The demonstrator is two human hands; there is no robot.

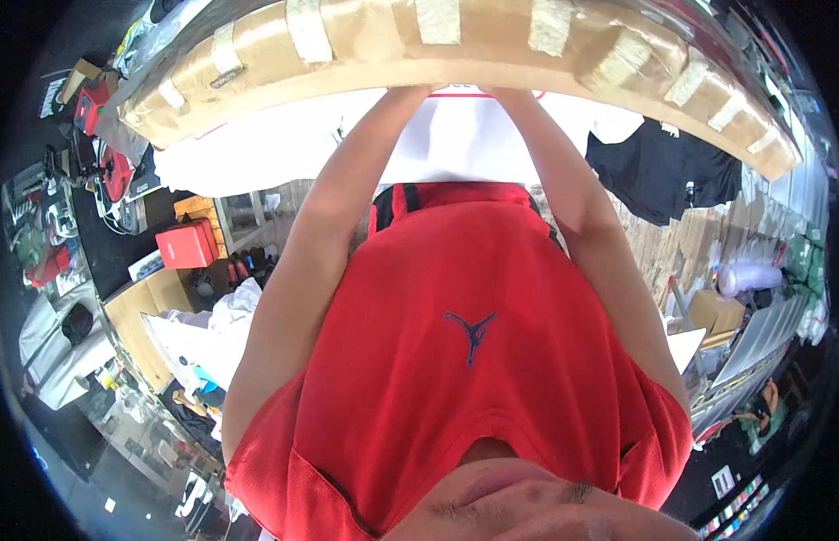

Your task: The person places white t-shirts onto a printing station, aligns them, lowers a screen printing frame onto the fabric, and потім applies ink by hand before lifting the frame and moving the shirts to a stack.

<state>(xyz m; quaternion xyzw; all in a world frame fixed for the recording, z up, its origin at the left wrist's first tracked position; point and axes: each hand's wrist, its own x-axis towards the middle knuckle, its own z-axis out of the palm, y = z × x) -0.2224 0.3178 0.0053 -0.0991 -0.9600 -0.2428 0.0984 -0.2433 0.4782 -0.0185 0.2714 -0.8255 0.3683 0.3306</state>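
A long brown beam (374,36) wrapped in shiny tape, with pale tape strips along it, curves across the top of the view. Both my bare forearms reach forward and pass under its near edge. Only the wrist end of my left hand (416,92) shows, and my right hand (499,92) is cut off the same way close beside it. The beam hides the fingers of both, so any grip is out of sight. White fabric (464,144) with a red line near the beam lies below and between my wrists.
A black garment (667,171) hangs to the right, under the beam. On the left are a red box (187,243), a cardboard sheet (149,311) and crumpled white cloth (234,311). At right stand a cardboard box (717,311) and a pale purple roll (748,278).
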